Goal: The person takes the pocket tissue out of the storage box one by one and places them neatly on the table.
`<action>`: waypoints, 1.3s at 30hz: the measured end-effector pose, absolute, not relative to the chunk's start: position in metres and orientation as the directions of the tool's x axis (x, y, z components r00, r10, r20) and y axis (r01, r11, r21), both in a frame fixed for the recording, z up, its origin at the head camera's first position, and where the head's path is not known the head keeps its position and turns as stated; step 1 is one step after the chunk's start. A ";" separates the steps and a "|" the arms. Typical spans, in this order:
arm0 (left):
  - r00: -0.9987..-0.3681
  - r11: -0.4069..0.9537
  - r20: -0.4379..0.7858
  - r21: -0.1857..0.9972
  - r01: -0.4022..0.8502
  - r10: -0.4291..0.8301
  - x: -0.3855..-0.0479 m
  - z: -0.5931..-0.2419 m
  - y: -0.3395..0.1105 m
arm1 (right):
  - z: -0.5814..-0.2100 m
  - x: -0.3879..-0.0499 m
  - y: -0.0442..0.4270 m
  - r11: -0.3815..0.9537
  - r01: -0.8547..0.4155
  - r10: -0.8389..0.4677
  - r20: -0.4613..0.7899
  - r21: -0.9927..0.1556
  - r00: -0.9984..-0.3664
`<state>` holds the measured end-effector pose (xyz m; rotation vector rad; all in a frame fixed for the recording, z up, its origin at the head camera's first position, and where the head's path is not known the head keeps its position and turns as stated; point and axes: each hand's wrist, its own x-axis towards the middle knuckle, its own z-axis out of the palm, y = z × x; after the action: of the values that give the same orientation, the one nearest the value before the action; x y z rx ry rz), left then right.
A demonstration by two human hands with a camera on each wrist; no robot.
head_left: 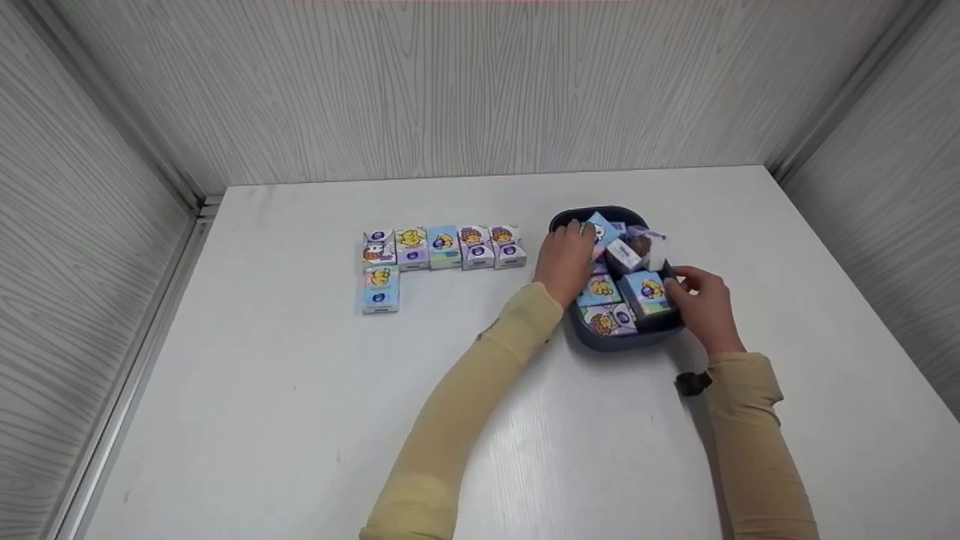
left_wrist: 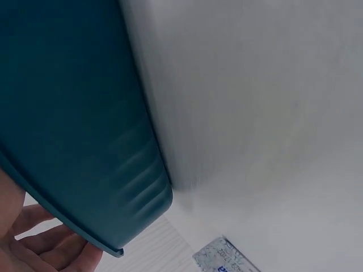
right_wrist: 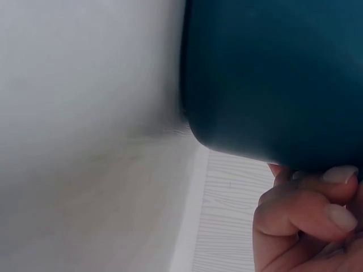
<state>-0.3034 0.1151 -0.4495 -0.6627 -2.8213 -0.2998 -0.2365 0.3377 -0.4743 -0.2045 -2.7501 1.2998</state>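
Observation:
A dark blue-teal plastic basket holds several small printed boxes. My left hand reaches over its left rim, fingers curled at the edge of a tilted light-blue box; the fingertips' contact is partly hidden. In the left wrist view, the curled fingers show beyond the basket's rim. At the right rim, my right hand holds the basket's edge, its thumb close to another blue box. The right wrist view shows bent fingers against the basket's wall.
Left of the basket, several boxes stand side by side in a row, including a blue one. One more box lies in front of the row's left end. Wood-grain panels enclose the white table at the back and sides.

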 end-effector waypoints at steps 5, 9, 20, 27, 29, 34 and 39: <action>-0.864 0.879 0.305 0.137 0.457 0.402 -0.303 -0.451 0.115 | -0.475 -0.235 0.336 0.642 0.037 0.149 0.077 -0.766 -0.986; -0.864 0.883 0.295 0.111 0.455 0.408 -0.303 -0.450 0.116 | -0.476 -0.235 0.337 0.647 0.005 0.142 0.113 -0.763 -0.983; -0.868 0.886 0.275 0.099 0.454 0.414 -0.300 -0.449 0.114 | -0.476 -0.235 0.338 0.622 0.060 0.153 0.046 -0.781 -0.987; -0.849 0.880 0.326 0.093 0.467 0.416 -0.298 -0.451 0.109 | -0.474 -0.236 0.337 0.632 0.063 0.153 0.045 -0.772 -0.987; -0.842 0.876 0.340 0.093 0.473 0.418 -0.296 -0.450 0.106 | -0.474 -0.236 0.336 0.634 0.062 0.151 0.046 -0.771 -0.987; -0.822 0.857 0.382 0.126 0.500 0.424 -0.289 -0.445 0.096 | -0.474 -0.237 0.337 0.633 0.050 0.148 0.057 -0.773 -0.987; -0.805 0.829 0.423 0.189 0.527 0.415 -0.284 -0.439 0.085 | -0.475 -0.237 0.339 0.631 0.046 0.152 0.065 -0.775 -0.986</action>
<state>-0.2838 0.0847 -0.4395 -0.7073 -2.6437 -0.4240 -0.2373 0.3393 -0.4751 -0.1666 -2.7230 1.2881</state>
